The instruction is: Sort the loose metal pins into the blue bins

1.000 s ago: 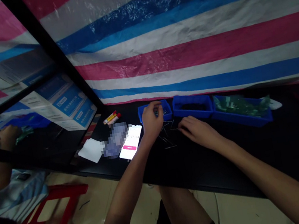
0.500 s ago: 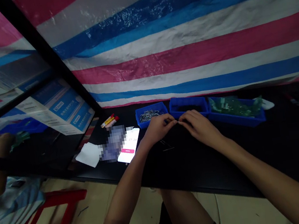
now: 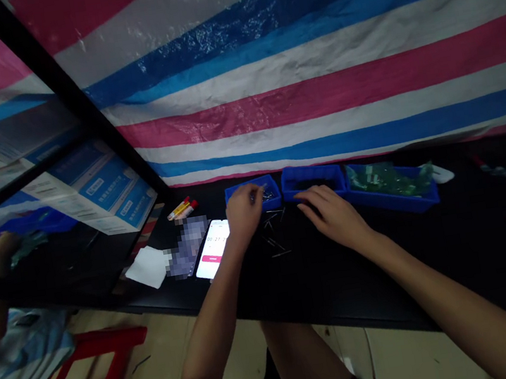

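Nearest, the right hand (image 3: 331, 217) lies open and slack just above the tabletop (image 3: 368, 280), gripping nothing. Loose metal pins (image 3: 275, 237) are scattered at its 9 o'clock, between both hands. The left hand (image 3: 243, 211) curls at the near edge of a blue bin (image 3: 245, 186) of pins, at its 12 o'clock; whether those fingers pinch one, I cannot tell. A lit phone (image 3: 212, 249) glows at that hand's 9 o'clock.
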A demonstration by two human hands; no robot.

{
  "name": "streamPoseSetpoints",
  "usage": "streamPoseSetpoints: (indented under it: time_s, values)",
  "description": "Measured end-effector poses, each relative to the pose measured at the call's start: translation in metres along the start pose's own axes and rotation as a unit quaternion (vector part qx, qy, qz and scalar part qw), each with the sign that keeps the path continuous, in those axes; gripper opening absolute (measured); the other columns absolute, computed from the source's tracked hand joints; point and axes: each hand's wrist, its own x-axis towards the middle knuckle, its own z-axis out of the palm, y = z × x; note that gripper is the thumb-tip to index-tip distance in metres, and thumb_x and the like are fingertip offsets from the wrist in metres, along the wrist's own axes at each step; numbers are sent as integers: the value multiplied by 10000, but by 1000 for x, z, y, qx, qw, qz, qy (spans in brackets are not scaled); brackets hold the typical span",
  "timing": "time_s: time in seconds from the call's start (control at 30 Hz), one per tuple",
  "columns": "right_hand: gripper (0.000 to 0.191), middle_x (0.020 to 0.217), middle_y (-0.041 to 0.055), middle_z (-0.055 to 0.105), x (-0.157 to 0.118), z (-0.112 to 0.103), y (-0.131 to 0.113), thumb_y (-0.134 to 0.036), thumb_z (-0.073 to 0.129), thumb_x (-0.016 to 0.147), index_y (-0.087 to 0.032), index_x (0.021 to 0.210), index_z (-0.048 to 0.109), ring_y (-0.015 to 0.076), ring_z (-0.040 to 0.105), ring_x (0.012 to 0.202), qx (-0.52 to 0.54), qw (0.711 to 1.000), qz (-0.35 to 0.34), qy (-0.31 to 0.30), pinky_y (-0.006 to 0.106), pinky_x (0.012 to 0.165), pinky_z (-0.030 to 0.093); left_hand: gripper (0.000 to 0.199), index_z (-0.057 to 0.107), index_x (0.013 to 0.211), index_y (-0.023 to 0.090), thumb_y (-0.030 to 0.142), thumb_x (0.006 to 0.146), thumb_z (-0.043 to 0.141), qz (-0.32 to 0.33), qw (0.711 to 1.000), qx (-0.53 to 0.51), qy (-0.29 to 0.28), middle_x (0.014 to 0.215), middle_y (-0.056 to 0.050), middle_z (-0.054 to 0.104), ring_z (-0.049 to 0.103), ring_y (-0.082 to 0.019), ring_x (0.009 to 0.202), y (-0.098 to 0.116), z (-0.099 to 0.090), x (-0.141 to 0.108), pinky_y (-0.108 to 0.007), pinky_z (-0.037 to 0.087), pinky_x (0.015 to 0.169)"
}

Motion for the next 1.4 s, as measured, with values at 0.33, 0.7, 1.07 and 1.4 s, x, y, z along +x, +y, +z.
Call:
streamPoseSetpoints:
  time_s: [0.33,0.7,1.07,1.4]
  values:
    - [463,1499,42,482,-13,34,0,-373,379,1007,-301,1461,434,291,387,1368,-22,985,-71,-159,533,1025,410,266,615,1168,192,297,944,515,-12,993,79,81,1175,-110,622,535,-266,1108,-8,1,1,-412,431,972]
    - [281,1250,72,625,-10,28,-15,-290,494,975,-324,1182,679,273,482,1220,59,973,-153,-164,461,927,422,236,631,1131,203,291,954,501,-3,996,33,87,1132,-86,648,531,-249,1073,1,-1,-1,-389,419,962]
    - [200,952,64,623,-9,29,-12,-295,491,977,-224,989,677,204,536,901,84,968,-149,-186,358,788,468,231,640,1121,190,283,954,509,5,996,26,85,1111,-75,663,540,-238,1051,1,-1,-2,-368,416,967]
    - [196,910,69,612,-4,22,2,-254,471,977,-222,955,663,214,540,878,79,977,-113,-161,365,768,484,238,634,1131,203,291,959,494,1,998,30,63,1112,-83,660,538,-248,1071,4,0,-4,-384,416,965]
